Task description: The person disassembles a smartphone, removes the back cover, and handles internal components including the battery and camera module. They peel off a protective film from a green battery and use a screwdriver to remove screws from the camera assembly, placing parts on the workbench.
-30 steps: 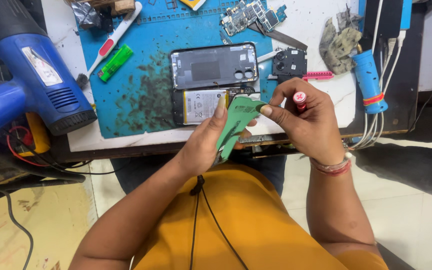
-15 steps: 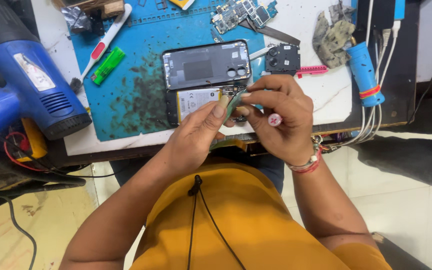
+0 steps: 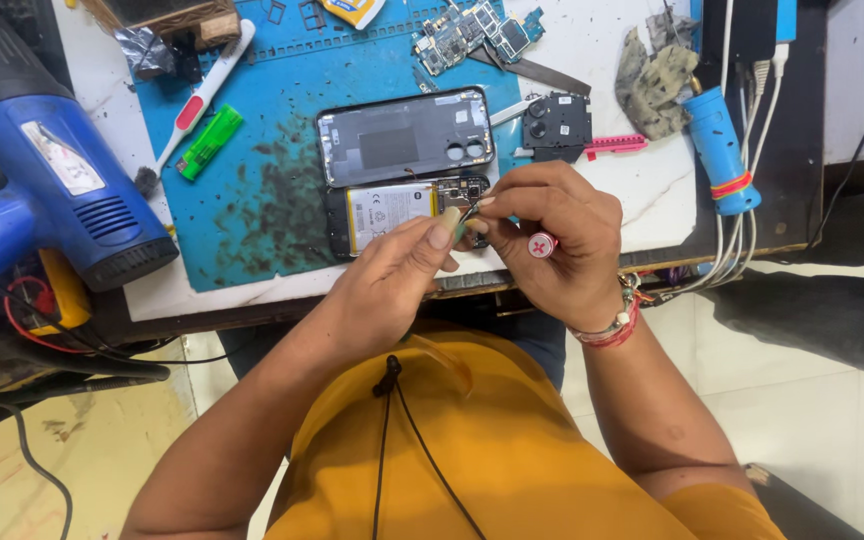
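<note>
Both hands meet over the lower edge of the opened phone (image 3: 407, 215), working at its exposed board just beyond the fingertips. The right hand (image 3: 552, 245) is closed around a small screwdriver (image 3: 542, 245) whose red-and-white cap faces up, its tip apparently down near the phone's camera end. The left hand (image 3: 402, 275) pinches something small and green against that tip; what it is cannot be told. This looks like a fastening step inside the phone, so the next move calls for a steady, upright driver. Beyond the hands lies the removed back cover (image 3: 402, 135); far left of the left hand, a blue heat gun (image 3: 52, 180).
</note>
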